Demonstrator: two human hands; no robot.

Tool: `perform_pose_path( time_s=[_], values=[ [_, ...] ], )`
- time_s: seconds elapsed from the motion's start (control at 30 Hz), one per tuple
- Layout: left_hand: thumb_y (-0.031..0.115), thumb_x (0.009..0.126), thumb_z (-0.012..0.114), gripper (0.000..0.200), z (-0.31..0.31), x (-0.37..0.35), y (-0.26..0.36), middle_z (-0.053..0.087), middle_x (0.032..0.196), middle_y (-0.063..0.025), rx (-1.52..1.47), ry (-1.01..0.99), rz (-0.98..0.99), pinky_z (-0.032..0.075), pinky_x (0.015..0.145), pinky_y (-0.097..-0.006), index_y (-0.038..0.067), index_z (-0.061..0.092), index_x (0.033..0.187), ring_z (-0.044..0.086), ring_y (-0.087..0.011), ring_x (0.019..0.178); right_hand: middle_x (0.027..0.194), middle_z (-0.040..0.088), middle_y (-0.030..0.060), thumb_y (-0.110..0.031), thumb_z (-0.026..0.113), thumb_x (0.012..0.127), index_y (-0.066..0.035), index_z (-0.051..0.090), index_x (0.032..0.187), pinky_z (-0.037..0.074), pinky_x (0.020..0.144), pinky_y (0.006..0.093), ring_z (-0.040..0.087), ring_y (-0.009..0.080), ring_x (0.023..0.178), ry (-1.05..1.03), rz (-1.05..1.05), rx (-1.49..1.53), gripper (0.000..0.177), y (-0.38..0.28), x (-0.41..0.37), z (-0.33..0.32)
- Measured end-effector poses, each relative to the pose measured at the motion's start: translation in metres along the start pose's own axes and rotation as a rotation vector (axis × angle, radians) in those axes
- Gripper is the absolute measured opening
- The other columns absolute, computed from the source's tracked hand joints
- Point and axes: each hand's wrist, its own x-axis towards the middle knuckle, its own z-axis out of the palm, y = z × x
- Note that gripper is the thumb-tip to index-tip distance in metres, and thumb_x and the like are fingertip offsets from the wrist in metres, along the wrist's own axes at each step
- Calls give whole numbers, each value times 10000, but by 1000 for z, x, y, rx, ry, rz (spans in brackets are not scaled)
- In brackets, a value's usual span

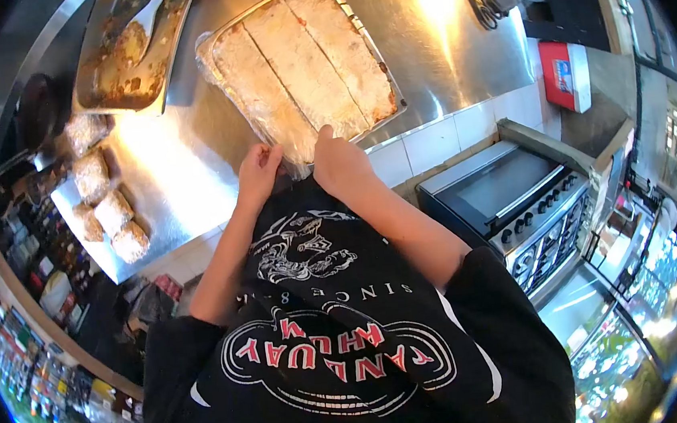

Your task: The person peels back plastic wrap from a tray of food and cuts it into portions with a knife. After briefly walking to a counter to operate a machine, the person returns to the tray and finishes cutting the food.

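Two hands at the near edge of the tray [389, 86]: left hand [258, 170] fingers pinch the plastic wrap [294, 149], right hand [340, 163] fingers hidden, can't tell. Looks like wrap-tucking; next needs an even, gentle pull

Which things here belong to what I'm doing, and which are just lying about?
In hand: left hand, right hand, plastic wrap, food tray.
Lying about: used pan, spatula, wrapped bundles, scissors, red box, stove.
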Motion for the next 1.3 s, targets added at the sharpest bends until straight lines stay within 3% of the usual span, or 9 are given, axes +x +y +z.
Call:
perform_pose_path(
  time_s=[0.2,0.57,0.67,0.87,1.03,1.13,1.2,1.23,1.3],
  values=[
    [173,911,598,204,-12,7,-12,623,689,-54,-136,-49,-96,502,557,-254,-17,591,838,596,-117,598,779,626,298,-81,465,823,72,527,849,538,668,449,656,411,759,9,-151,24,168,-1,5,-36],
    [153,902,593,165,-32,6,-44,642,714,-66,-177,149,-100,498,580,-251,-9,623,897,612,-123,613,762,635,285,-52,455,831,91,520,880,545,675,431,661,404,763,-57,-182,-155,164,-25,-5,-52],
    [239,922,562,271,-8,11,-36,656,817,-116,-130,356,78,507,651,-314,-27,603,952,635,-178,723,794,625,305,-45,458,819,100,497,906,529,701,458,647,426,790,-85,-146,-161,174,-30,-11,-58],
    [318,985,365,338,33,33,-7,542,846,-322,0,426,112,413,686,-534,-9,440,943,517,-521,804,835,614,321,-30,494,781,118,482,940,512,737,482,629,453,825,-134,-85,-224,217,-26,-4,-46],
    [306,987,365,338,28,38,-6,551,832,-318,-30,483,194,419,682,-529,-15,455,936,532,-505,794,860,604,347,-17,518,770,140,478,945,516,743,458,636,442,835,-204,-203,-425,238,-32,10,-39],
    [305,987,367,342,22,40,-2,558,806,-316,-41,493,192,421,665,-531,-16,467,925,539,-505,778,863,600,353,-6,510,777,156,464,936,544,615,449,648,437,773,-172,-192,-461,232,-49,12,-39],
    [305,987,369,344,20,41,-3,561,794,-314,-47,495,177,422,657,-533,-16,474,920,542,-506,769,865,603,347,13,492,782,159,448,938,528,443,432,647,442,701,-348,0,-320,218,-70,12,-48],
    [304,987,372,342,21,43,-5,563,792,-314,-64,509,223,421,652,-536,-16,475,920,544,-506,764,865,603,347,13,492,782,159,448,938,528,443,432,647,442,701,-350,-8,-327,218,-74,13,-46],
    [302,987,376,341,19,44,-8,564,789,-314,-75,511,271,421,647,-539,-16,477,920,545,-506,760,865,604,330,-15,467,814,144,507,950,532,655,433,645,424,826,-340,-44,-407,213,-69,12,-37]
  ],
)
